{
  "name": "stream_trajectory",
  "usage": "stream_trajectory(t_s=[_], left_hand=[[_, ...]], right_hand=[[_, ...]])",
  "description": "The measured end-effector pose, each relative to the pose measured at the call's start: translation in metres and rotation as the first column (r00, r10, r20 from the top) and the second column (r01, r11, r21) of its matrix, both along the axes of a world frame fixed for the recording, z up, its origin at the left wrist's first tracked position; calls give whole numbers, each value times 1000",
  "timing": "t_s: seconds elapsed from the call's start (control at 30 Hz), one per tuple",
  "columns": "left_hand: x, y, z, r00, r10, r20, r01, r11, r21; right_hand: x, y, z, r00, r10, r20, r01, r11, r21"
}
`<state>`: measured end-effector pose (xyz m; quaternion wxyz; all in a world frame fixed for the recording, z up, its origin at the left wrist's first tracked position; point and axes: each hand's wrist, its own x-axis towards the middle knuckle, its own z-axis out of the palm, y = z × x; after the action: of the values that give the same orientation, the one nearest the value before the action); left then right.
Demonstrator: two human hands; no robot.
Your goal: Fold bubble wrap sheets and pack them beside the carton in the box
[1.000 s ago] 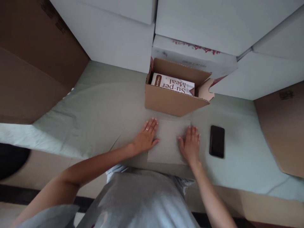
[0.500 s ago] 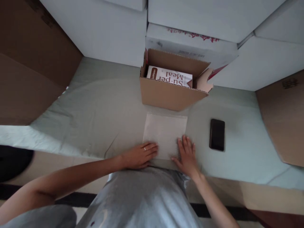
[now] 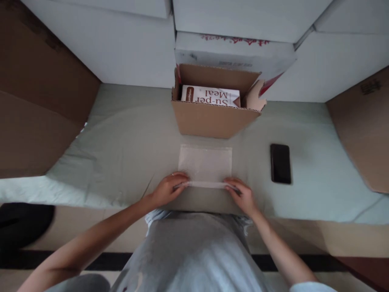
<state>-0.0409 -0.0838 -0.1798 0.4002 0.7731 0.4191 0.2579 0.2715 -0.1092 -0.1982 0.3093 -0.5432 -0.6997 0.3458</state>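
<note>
A thin, see-through plastic bag (image 3: 206, 164) lies on the pale green cloth (image 3: 127, 134) in front of me. My left hand (image 3: 170, 187) pinches the bag's near left corner. At the near right corner, my right hand (image 3: 241, 195) grips it between thumb and fingers. The near edge is raised a little and pulled straight between both hands. Just beyond the bag stands an open cardboard box (image 3: 214, 119). Inside that box is a white carton (image 3: 209, 95) printed "Su-per Meal", its lettering upside down to me.
A black phone (image 3: 281, 164) lies to the right of my right hand. Large brown boxes (image 3: 39, 125) (image 3: 361, 129) flank the cloth on both sides. White boxes (image 3: 136, 44) are stacked along the back. A dark round object (image 3: 26, 225) is at the lower left.
Both hands have gone from lying flat on the bag to pinching its near corners. The bag's near edge has come up off the cloth. The camera view has shifted slightly.
</note>
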Motion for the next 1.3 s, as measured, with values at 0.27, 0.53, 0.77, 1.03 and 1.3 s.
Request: stream_trajectory(t_s=[0.27,0.53,0.77,1.03,1.3], left_hand=[[12,6,-18,922,294,-251,-267,954,138],[26,9,-15,780,363,-510,-308,932,192],[28,15,-4,738,385,-554,-404,910,93],[8,8,5,936,172,-307,-42,921,386],[-3,28,-10,961,-35,-273,118,949,292]], right_hand=[[-17,6,-13,963,-257,82,238,952,191],[-20,21,-7,871,-109,479,-66,941,333],[-22,23,14,821,-49,569,-103,967,233],[-18,21,29,708,147,690,-227,974,25],[-2,41,34,917,117,383,-163,983,89]])
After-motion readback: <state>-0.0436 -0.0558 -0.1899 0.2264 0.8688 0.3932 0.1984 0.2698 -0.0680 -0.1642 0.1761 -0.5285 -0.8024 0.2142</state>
